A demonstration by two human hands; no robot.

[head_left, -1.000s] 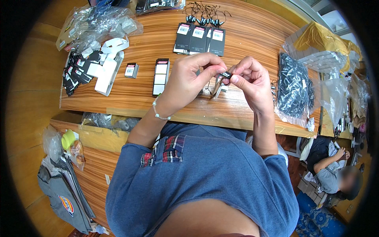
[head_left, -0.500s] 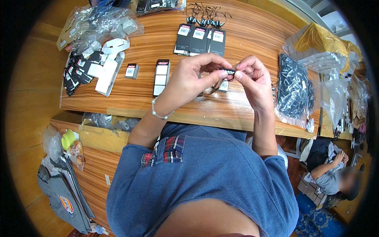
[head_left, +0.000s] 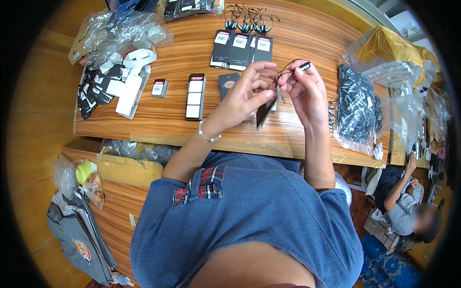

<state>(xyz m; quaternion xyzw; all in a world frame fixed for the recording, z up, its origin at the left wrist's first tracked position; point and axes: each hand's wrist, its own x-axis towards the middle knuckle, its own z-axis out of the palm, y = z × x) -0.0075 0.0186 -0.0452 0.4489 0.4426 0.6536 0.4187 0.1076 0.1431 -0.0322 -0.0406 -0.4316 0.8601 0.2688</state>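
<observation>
My right hand (head_left: pixel 308 91) pinches a small black seal (head_left: pixel 305 66) with a thin dark cord looping from it toward my left hand. At the top of a dark hang tag (head_left: pixel 265 111), my left hand (head_left: pixel 249 91) has its thumb and fingers closed. The tag hangs edge-on below that thumb and looks blurred. Partly covered by my left hand, a dark tag with a round logo (head_left: pixel 229 82) lies on the table. Beyond my hands, rows of finished-looking black hang tags (head_left: pixel 240 54) with white stickers carry corded seals (head_left: pixel 247 26) at their far ends.
On the wooden table (head_left: pixel 158 117) stand a tall stack of sticker-bearing tags (head_left: pixel 194 98) and a smaller stack (head_left: pixel 159 88). Loose black tags (head_left: pixel 96 91) and white strips lie left. A clear bag of black cords (head_left: pixel 356 98) sits right. Another person (head_left: pixel 403 206) works at lower right.
Both hands were pinching the black seal together. Now my right hand has drawn it up and right, the cord shows between my hands, and the hang tag dangles below my left.
</observation>
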